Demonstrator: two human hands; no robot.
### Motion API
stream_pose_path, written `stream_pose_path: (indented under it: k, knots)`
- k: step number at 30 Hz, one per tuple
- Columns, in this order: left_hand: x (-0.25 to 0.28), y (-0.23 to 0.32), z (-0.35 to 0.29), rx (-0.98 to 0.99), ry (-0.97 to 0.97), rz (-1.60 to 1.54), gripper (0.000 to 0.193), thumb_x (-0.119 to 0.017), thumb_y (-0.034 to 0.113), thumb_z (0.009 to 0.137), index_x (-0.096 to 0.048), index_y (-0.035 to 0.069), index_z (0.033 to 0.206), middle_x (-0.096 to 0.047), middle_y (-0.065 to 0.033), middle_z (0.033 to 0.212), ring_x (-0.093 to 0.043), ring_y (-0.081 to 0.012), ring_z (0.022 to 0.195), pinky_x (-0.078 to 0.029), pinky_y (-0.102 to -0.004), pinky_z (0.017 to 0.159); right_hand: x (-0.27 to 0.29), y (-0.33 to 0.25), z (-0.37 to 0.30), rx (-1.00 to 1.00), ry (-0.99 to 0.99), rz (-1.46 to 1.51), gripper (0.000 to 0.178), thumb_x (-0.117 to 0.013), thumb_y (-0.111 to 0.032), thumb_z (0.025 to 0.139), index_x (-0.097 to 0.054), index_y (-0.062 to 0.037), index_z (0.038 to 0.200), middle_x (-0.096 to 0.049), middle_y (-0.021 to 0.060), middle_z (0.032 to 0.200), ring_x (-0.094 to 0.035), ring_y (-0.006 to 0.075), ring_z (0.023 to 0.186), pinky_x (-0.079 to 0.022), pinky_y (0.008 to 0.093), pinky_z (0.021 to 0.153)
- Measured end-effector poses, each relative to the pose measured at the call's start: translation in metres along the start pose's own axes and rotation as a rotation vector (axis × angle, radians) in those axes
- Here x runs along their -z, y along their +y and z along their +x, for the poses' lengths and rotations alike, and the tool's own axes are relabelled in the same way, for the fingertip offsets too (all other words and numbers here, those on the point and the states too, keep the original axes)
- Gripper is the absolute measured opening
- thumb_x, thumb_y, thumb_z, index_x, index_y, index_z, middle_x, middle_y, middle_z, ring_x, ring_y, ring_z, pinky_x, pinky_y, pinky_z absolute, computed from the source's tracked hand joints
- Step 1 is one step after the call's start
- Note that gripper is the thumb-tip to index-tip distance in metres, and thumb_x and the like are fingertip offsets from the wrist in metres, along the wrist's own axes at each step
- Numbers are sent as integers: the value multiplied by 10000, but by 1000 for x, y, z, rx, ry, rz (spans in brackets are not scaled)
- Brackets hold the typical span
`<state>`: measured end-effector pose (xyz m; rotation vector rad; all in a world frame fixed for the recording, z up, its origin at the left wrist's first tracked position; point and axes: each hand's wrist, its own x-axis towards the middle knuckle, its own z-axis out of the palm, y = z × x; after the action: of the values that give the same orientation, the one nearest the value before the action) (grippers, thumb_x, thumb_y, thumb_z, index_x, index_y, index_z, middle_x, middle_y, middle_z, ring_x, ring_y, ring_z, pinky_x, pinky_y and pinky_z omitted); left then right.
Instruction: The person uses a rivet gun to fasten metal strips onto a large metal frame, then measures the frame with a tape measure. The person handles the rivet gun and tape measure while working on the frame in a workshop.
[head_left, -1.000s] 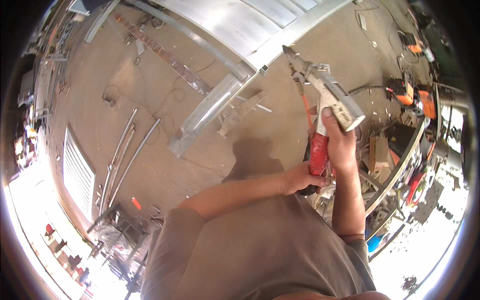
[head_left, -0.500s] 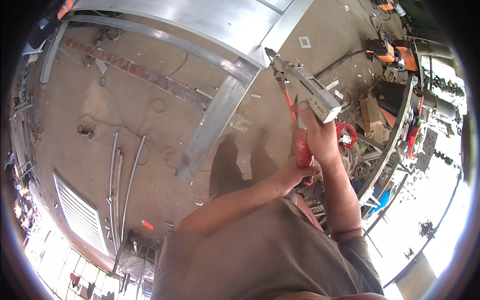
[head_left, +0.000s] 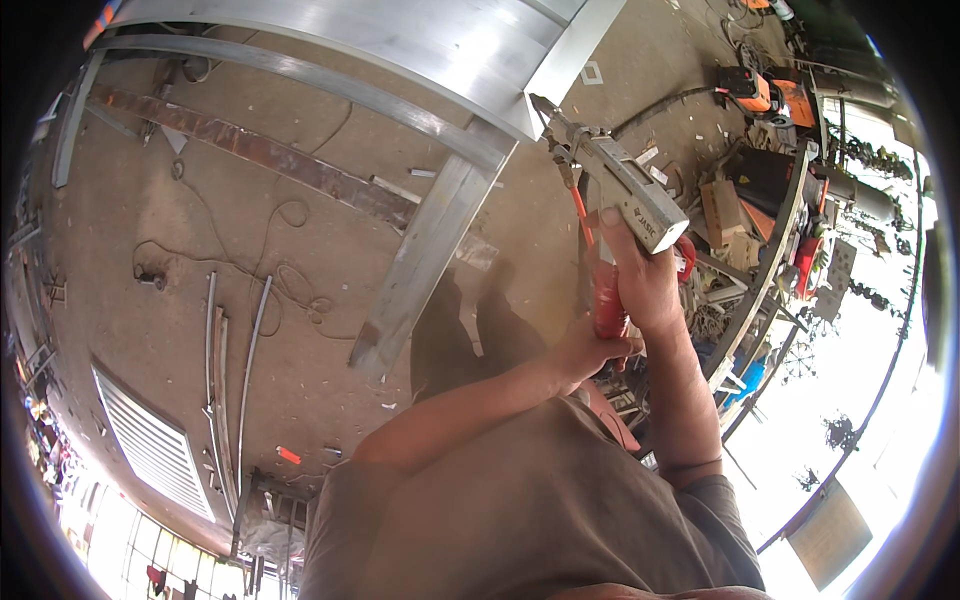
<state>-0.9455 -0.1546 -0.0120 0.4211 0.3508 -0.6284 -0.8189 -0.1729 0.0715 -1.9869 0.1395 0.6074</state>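
I hold a grey, boxy welding gun (head_left: pixel 630 190) with a red grip and a thin orange tube along its side. My right hand (head_left: pixel 645 285) is closed around its rear and the upper grip, thumb pointing up along the body. Lower down, the fingers of my left hand (head_left: pixel 588 352) wrap the bottom of the red grip (head_left: pixel 608 300). The gun's dark tip is at the corner of a large silver metal frame (head_left: pixel 535 115); I cannot tell whether it touches. A square metal leg (head_left: pixel 435 250) slants from this frame toward me.
Cables (head_left: pixel 215 255) and long thin metal bars (head_left: pixel 225 380) lie on the floor at left, beside a white slatted panel (head_left: pixel 150 430). A rusty beam (head_left: pixel 250 145) lies beyond. An orange-and-black machine (head_left: pixel 750 90) stands far right, near cardboard boxes (head_left: pixel 722 210) and heaped scrap.
The view has shifted slightly, so the floor items sit a little farther left. Both hands keep their hold on the welding gun, with its tip still by the frame corner.
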Motion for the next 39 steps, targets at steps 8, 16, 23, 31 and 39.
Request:
stream_pose_path:
  k: [8,16,23,31,39]
  knots:
    - [-1,-2,3,-41,0,-28,220,-828,173,861,-630,89,818,-605,1,710,-585,-111,618,-436,-295,593,1,-1,1,-33,-19,4,298,-676,-331,1006,-651,-41,1066,-624,13,789,-594,88,639,-459,264,518]
    - [4,-2,3,-2,11,11,234,-833,193,860,-633,95,790,-619,-3,698,-584,-106,611,-415,-289,586,-5,2,4,20,-6,31,316,-688,-347,999,-650,-40,1066,-623,6,791,-595,87,659,-463,266,525]
    - [8,-4,2,-17,-44,9,189,-817,147,865,-639,88,890,-585,6,723,-576,-99,636,-442,-283,589,-6,-1,2,-32,0,1,349,-696,-365,992,-651,-38,1102,-634,17,778,-597,83,657,-457,264,521]
    - [13,-1,1,0,-70,16,190,-816,143,866,-637,88,901,-581,7,726,-576,-99,639,-446,-283,591,-14,0,-2,-6,47,-95,436,-681,-412,988,-652,-15,1164,-657,42,793,-620,114,692,-478,297,593]
    - [12,0,0,2,-101,-3,192,-814,139,866,-636,88,912,-577,7,730,-575,-98,641,-449,-282,592,-19,-11,-5,-10,42,-188,506,-669,-404,987,-627,-18,1311,-657,49,885,-634,147,748,-520,319,677]
